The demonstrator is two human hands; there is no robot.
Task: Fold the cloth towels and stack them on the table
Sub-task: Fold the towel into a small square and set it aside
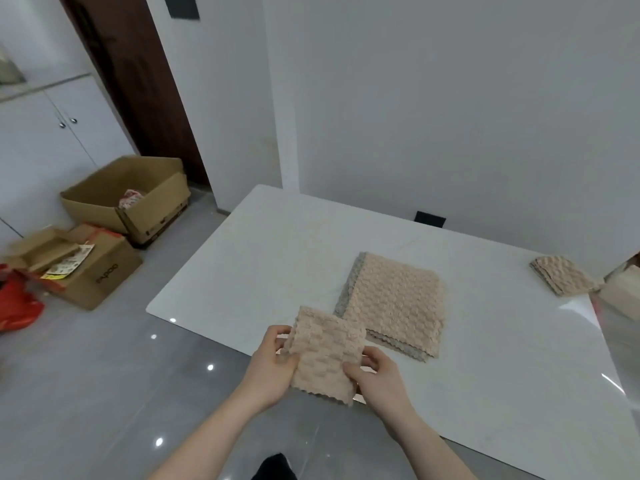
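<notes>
**Towel folding, one piece in hand**

White table (263,258), grey floor. Folded towel (325,355) held above the table's near edge, long axis running toward the far edge. Left hand (273,365) and right hand (377,375): each grip pinches a side. Step: fold finished, apparently. Next: carry to folded stack (561,275) by the right edge; unfolded pile (398,303) remains mid-table.

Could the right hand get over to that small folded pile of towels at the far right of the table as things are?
Probably yes. The white table lies bare between the right hand and the small folded pile, but that hand and the left hand both hold a folded beige towel.
</notes>
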